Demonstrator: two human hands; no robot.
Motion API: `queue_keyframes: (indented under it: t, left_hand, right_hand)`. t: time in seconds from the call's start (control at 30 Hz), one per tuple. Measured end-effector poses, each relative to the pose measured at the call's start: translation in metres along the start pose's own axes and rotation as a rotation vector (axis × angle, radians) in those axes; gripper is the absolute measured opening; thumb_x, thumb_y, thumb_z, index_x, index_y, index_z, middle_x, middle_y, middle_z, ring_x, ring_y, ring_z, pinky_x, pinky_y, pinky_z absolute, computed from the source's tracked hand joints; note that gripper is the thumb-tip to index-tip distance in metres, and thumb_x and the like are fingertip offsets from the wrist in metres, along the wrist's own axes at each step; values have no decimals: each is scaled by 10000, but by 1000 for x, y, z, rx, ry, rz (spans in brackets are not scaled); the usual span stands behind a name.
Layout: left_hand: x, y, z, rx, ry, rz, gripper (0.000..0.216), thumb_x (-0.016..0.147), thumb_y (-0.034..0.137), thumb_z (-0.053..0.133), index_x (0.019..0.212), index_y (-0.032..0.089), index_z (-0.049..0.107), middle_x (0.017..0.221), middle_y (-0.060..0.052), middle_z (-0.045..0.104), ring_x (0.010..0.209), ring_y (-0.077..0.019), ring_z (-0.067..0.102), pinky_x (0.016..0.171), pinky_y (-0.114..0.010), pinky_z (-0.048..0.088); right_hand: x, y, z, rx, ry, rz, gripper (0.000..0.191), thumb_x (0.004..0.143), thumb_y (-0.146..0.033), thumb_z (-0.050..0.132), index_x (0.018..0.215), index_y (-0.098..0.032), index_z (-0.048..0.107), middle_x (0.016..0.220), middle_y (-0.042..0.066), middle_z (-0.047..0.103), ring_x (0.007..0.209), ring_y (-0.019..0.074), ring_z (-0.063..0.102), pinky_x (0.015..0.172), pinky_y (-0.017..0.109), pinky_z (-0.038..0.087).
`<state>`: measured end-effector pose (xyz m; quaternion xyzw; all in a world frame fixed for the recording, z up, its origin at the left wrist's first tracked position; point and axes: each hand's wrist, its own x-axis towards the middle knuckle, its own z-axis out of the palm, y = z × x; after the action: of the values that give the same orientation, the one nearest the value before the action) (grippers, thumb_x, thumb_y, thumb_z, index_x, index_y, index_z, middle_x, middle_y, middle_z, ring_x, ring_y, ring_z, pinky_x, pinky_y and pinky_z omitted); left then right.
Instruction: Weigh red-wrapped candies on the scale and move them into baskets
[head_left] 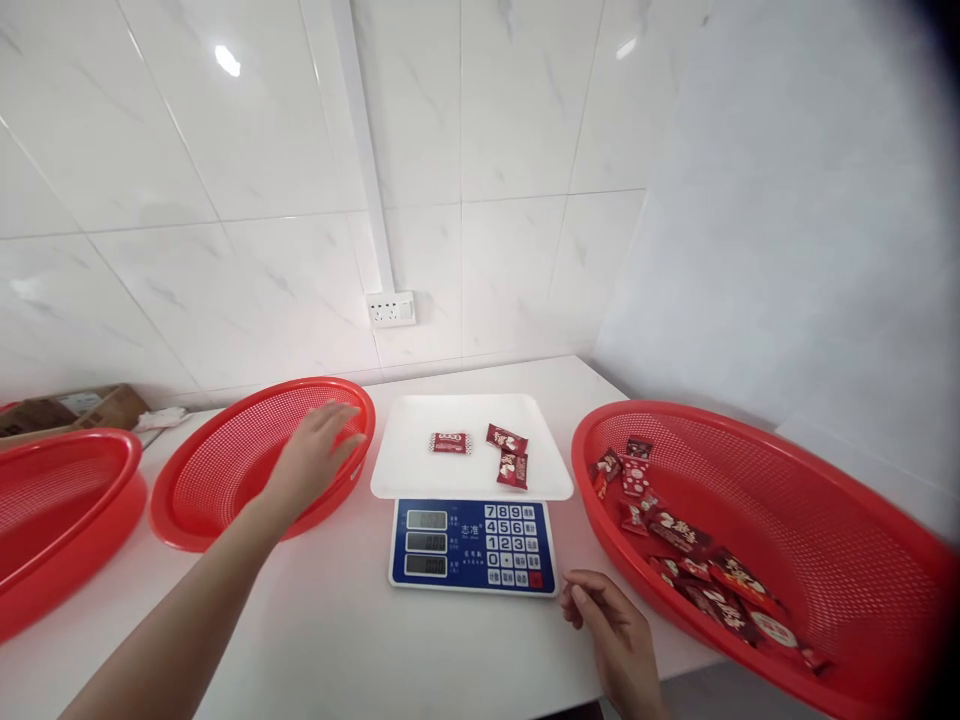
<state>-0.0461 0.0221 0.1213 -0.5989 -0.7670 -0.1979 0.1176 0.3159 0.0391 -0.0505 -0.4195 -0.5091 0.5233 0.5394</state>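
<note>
My left hand (319, 450) is over the right side of a red mesh basket (217, 470), fingers spread and holding nothing. Beside the lower right corner of a blue-and-white digital scale (471, 545), my right hand (611, 625) is closed, its fingers curled and nothing showing in them. The scale's white tray (420, 475) carries one red-wrapped candy (450, 443) on the left. Toward the right of the tray lie two dark red candy packets, an upper one (507, 439) and a lower one (512, 470), touching each other.
On the right stands a large red basket (825, 530) with several wrapped candies (679, 532) in it. Another red basket (67, 520) is at the far left, with a cardboard box (112, 412) behind it. A wall socket (391, 309) sits above the white table (322, 640).
</note>
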Motion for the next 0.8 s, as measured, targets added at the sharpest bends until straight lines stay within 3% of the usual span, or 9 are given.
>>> queue_keyframes:
  t: [0.1, 0.2, 0.33, 0.43, 0.57, 0.7, 0.8]
  left_hand:
    - [5, 33, 21, -81, -157, 154, 408, 909, 396, 365, 1247, 213, 499, 1354, -64, 494, 1283, -244, 403, 1002, -416, 404]
    - [18, 76, 50, -128, -373, 346, 417, 903, 268, 374, 1312, 203, 426, 1393, -54, 453, 1338, -206, 322, 1070, -388, 328]
    - [40, 108, 78, -129, -443, 397, 472, 800, 97, 435, 1267, 163, 459, 1225, -100, 578, 1242, -240, 450, 1050, -403, 333]
    - [52, 117, 86, -146, -442, 377, 480, 773, 88, 421, 1249, 149, 444, 1153, -125, 570, 1040, -236, 583, 918, -383, 441]
    - [62, 137, 87, -194, -490, 404, 556, 779, 119, 412, 1325, 202, 345, 1211, -89, 497, 981, -171, 594, 842, -283, 470]
    - [73, 162, 90, -163, -617, 418, 409, 760, 271, 520, 1167, 223, 513, 1152, -75, 513, 909, -203, 620, 776, -306, 487]
    - [82, 169, 90, -118, -650, 375, 379, 717, 313, 583, 1073, 195, 535, 1157, -100, 515, 919, -244, 615, 753, -339, 484]
  right_hand:
    - [1, 1, 0, -4, -3, 0, 258, 728, -444, 664, 771, -190, 673, 595, 35, 602, 548, 171, 543, 499, 292, 455]
    - [0, 3, 0, -7, -2, -4, 242, 742, -434, 655, 787, -197, 674, 600, 30, 602, 552, 167, 541, 504, 287, 448]
    - [-2, 5, -1, -11, 23, -21, 243, 755, -432, 644, 805, -196, 671, 608, 25, 595, 556, 166, 537, 510, 288, 445]
    - [-3, 5, -1, -14, 11, -25, 239, 768, -425, 632, 811, -192, 666, 609, 22, 590, 558, 164, 536, 512, 284, 442]
    - [-3, 2, 0, -21, -16, -6, 254, 762, -437, 634, 797, -187, 665, 604, 24, 597, 557, 164, 540, 514, 280, 439]
    - [-2, 0, 0, -13, -14, 4, 273, 752, -449, 639, 788, -179, 664, 608, 31, 599, 557, 164, 541, 512, 278, 442]
    - [-2, 1, 0, 0, 1, 8, 283, 746, -455, 643, 784, -176, 664, 605, 30, 597, 552, 158, 533, 510, 275, 444]
